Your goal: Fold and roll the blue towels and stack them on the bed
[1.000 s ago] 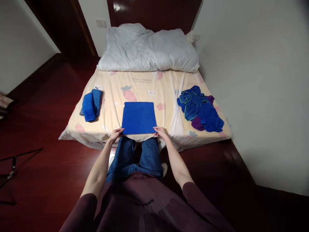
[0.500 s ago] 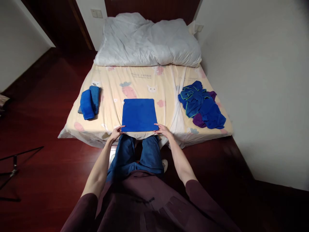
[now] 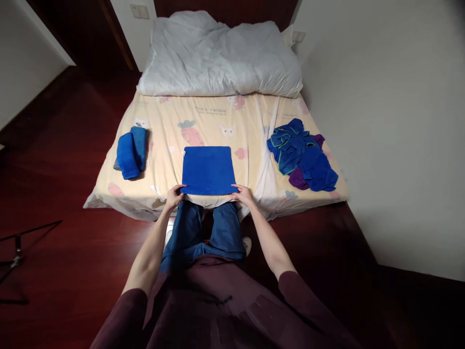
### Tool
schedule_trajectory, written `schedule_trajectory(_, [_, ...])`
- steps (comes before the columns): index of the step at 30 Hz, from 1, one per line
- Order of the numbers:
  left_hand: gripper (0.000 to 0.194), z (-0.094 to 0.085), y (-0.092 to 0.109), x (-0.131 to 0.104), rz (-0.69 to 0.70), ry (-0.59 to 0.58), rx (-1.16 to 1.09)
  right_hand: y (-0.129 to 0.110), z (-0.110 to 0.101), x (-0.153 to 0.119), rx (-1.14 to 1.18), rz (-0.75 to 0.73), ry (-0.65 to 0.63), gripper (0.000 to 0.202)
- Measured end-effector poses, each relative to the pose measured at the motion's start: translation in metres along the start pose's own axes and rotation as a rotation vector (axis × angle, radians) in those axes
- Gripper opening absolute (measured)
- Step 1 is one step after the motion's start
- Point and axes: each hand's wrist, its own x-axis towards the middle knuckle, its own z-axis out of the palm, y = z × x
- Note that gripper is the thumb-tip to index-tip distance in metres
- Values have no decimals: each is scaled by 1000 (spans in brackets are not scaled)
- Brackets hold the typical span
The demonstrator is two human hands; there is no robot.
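- Near left corner of the blue cloth (image 3: 208, 169) is pinched between thumb and fingers by the left hand (image 3: 175, 197); near right corner is gripped likewise by the right hand (image 3: 242, 195).
- Both forearms are extended forward, held apart.
- Cloth is laid out flat at the bed's front edge; a white label (image 3: 183, 152) is seen at its far left corner, writing too small to be read.
- On the patterned sheet (image 3: 163, 145), "rabbit" can be read in the printed lettering (image 3: 211, 110); smaller line illegible.
- Folded cloths (image 3: 128, 154) are placed left, a crumpled heap (image 3: 303, 157) right; no obstruction is formed by either.
- White quilt (image 3: 221, 58) is bunched behind.
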Motion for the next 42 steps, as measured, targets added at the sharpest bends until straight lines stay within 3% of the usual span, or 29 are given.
schedule_trajectory(6, [37,-1,8,-1,91,99,153,-5,10,5,-63,-26,105,57])
schedule_trajectory(10, [27,-7,11,0,78,39,96,-7,9,10,-122,-86,117,55])
schedule_trajectory(14, [31,-10,11,-1,90,-36,83,-7,5,11,-184,-137,146,48])
schedule_trajectory(22, [22,-8,11,2,177,6,82,-6,1,11,-292,-291,281,51])
schedule_trajectory(30, [23,-3,0,9,64,10,122,0,2,14,-166,-239,156,51])
schedule_trajectory(39, [28,-3,-15,10,18,66,57,0,5,16,-160,-259,195,36])
schedule_trajectory(42, [29,-2,-13,10,2,82,68,0,5,16,-157,-266,209,21])
